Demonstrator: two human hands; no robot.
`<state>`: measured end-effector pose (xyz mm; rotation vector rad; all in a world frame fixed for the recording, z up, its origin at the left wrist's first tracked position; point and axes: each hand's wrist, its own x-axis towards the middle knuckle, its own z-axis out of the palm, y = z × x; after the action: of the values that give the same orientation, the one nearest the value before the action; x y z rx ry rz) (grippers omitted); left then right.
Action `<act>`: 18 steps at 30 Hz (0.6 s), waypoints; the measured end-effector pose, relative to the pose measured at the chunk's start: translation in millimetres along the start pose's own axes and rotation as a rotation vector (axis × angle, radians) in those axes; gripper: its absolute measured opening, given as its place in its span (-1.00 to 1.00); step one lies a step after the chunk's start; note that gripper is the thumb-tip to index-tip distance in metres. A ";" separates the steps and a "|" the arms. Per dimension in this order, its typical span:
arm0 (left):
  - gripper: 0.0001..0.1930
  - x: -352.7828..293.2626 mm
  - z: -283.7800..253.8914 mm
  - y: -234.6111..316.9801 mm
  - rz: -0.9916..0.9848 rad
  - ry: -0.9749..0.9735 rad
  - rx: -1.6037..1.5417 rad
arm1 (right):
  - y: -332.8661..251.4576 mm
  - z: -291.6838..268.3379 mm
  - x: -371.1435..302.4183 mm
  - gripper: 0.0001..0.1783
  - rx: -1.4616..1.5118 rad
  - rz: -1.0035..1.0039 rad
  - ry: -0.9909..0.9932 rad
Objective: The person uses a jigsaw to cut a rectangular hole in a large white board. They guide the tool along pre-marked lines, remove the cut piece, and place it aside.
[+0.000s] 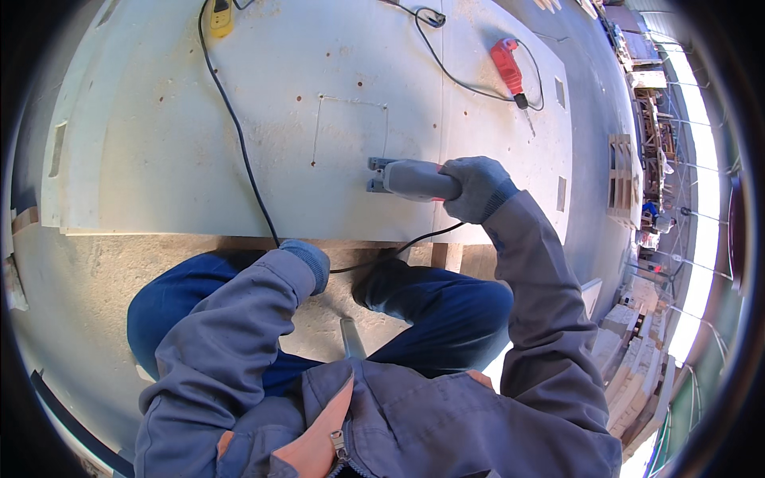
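Grey jacket collar (351, 430) right under camera, blue-trousered knees just past it. Far left: big pale board (159, 119) flat on ground, yellow plug block (221, 16) at top edge, black cord (239, 143) running down board toward person. Left hand (307, 263), gloved, sits at board's near edge by cord; can't tell how curled or if gripping anything. Right hand (476, 187), gloved, wrapped tight round grey power tool (410, 179), tool lying on board below pencilled rectangle. Further right: red drill (508, 70) resting on board, untouched.
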<state>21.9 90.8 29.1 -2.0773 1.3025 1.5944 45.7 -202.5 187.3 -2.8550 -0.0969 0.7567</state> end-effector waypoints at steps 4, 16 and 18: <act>-0.64 1.6 -5.8 2.8 0.007 -0.034 -0.019 | 17.3 0.9 11.2 -0.62 0.090 0.064 -0.081; -0.61 -2.6 -8.2 15.6 0.093 0.073 -0.087 | 14.9 5.0 11.0 -0.65 0.163 0.033 -0.050; -0.60 -4.1 -14.7 22.8 0.113 0.117 -0.077 | 20.4 7.4 10.0 -0.66 0.148 0.003 -0.021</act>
<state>14.7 70.3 45.9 -2.2096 1.4423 1.6141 51.1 -220.2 172.2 -2.7088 -0.0376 0.7619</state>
